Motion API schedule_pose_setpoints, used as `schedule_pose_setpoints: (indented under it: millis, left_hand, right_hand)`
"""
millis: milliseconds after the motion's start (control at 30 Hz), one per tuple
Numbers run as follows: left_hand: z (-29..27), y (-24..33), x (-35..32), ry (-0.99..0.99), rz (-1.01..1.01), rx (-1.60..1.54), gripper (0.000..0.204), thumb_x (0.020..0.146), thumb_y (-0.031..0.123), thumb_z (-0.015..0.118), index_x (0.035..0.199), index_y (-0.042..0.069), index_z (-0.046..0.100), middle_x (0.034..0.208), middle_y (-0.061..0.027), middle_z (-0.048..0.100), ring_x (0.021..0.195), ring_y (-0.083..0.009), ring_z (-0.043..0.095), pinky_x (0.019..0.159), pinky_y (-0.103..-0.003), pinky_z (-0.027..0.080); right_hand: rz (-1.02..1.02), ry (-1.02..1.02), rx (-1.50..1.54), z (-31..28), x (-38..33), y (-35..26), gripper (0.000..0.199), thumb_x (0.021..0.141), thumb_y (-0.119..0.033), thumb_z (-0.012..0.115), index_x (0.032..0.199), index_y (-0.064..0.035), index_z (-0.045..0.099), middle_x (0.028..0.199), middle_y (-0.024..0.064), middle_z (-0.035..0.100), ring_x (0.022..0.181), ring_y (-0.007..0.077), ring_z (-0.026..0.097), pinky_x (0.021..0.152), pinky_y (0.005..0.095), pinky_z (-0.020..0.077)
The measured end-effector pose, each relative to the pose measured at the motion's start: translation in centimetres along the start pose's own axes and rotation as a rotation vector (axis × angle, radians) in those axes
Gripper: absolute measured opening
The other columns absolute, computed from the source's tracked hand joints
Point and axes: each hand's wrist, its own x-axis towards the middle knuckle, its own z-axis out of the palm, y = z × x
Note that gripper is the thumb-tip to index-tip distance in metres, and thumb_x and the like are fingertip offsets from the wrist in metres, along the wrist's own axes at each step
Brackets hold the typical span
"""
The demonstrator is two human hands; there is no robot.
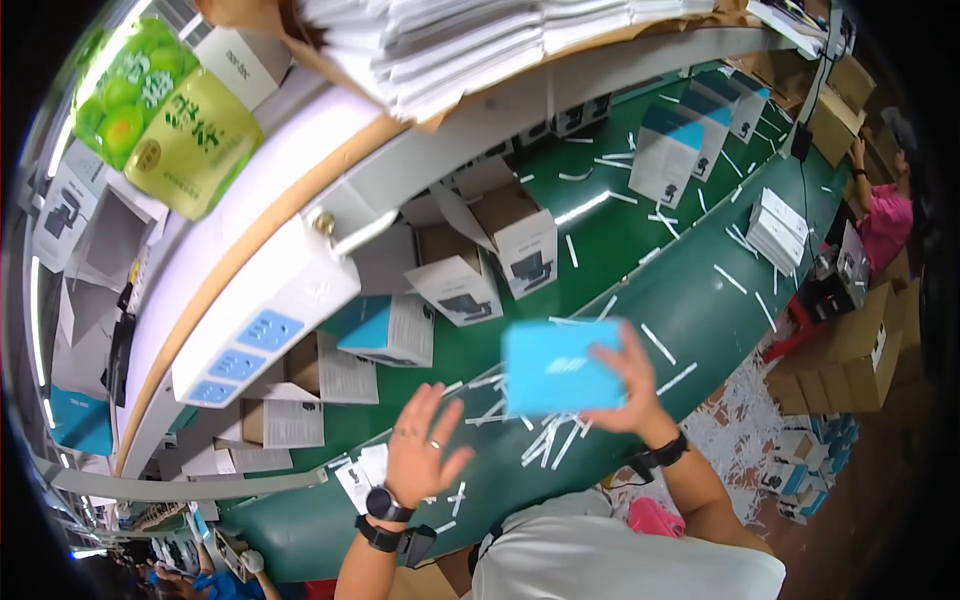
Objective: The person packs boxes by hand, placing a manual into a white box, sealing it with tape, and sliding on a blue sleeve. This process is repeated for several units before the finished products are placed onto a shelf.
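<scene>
My right hand (635, 385) grips the right side of a blue carton (550, 370) and holds it up over the green bench (690, 345). The carton is slightly blurred, with its bright blue face toward me. To its left, my left hand (420, 455) is raised with fingers spread and nothing in it. Below that hand lies a white printed sheet or small box (355, 485), partly covered by my wrist. White paper strips (550, 440) are scattered beneath the carton.
Beyond my hands stand open white cartons (455, 290) and blue-topped cartons (665, 150). A white socket strip (265, 320) hangs under the shelf, which bears paper stacks and a green pouch (165, 115). At right are a white stack (778, 230), brown boxes (840, 350) and a person in pink (885, 225).
</scene>
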Motion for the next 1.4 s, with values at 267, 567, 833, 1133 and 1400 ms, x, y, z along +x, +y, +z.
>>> schedule_pose_setpoints:
  millis: [267,567,833,1133,1400]
  left_hand:
    - [11.6,-13.0,4.0,0.147,-0.670,-0.377,0.092,0.082,0.034,0.079,0.148,-0.010,0.031,0.133,-0.0326,0.056,0.125,-0.0417,0.056,0.105,-0.041,0.044]
    - [18.0,-14.5,8.5,0.255,-0.729,-0.445,0.091,0.082,0.031,0.080,0.148,-0.009,0.031,0.137,-0.0289,0.052,0.120,-0.0373,0.059,0.099,-0.041,0.050]
    - [23.2,-9.0,1.3,0.111,-0.830,-0.772,0.074,0.086,0.027,0.078,0.144,-0.003,0.043,0.131,-0.0212,0.058,0.110,-0.0284,0.064,0.090,-0.038,0.054]
    - [22.8,-6.7,-11.0,0.145,-1.029,-0.941,0.058,0.089,0.023,0.075,0.137,-0.001,0.052,0.122,-0.0158,0.065,0.103,-0.0221,0.067,0.088,-0.034,0.054]
    - [24.8,-7.1,-13.2,0.074,-1.034,-0.874,0.049,0.091,0.023,0.072,0.130,-0.002,0.058,0.115,-0.0160,0.069,0.101,-0.0211,0.068,0.088,-0.033,0.054]
  right_hand:
    - [0.417,0.685,-0.277,-1.3,14.4,18.0,0.080,0.071,-0.033,0.087,0.139,-0.0057,0.055,0.149,0.0285,0.036,0.133,0.0397,0.046,0.110,0.0425,0.0394]
    - [0.444,0.238,-0.644,-1.7,22.3,18.7,0.057,0.078,-0.038,0.075,0.128,-0.0145,0.061,0.131,0.0223,0.055,0.098,0.0419,0.066,0.079,0.0464,0.0562]
    - [-0.259,-0.118,-0.061,13.8,31.2,10.1,0.047,0.091,-0.044,0.060,0.123,-0.0094,0.065,0.122,0.0211,0.065,0.117,0.0388,0.059,0.098,0.0470,0.0475]
    - [-0.361,0.222,-0.278,18.2,31.8,9.0,0.044,0.090,-0.039,0.063,0.123,-0.0093,0.065,0.122,0.0163,0.065,0.116,0.0367,0.060,0.098,0.0460,0.0475]
    - [-0.381,0.181,-0.486,12.6,29.4,2.1,0.031,0.084,-0.030,0.067,0.106,-0.0080,0.070,0.107,0.0156,0.069,0.099,0.0361,0.066,0.084,0.0481,0.0528]
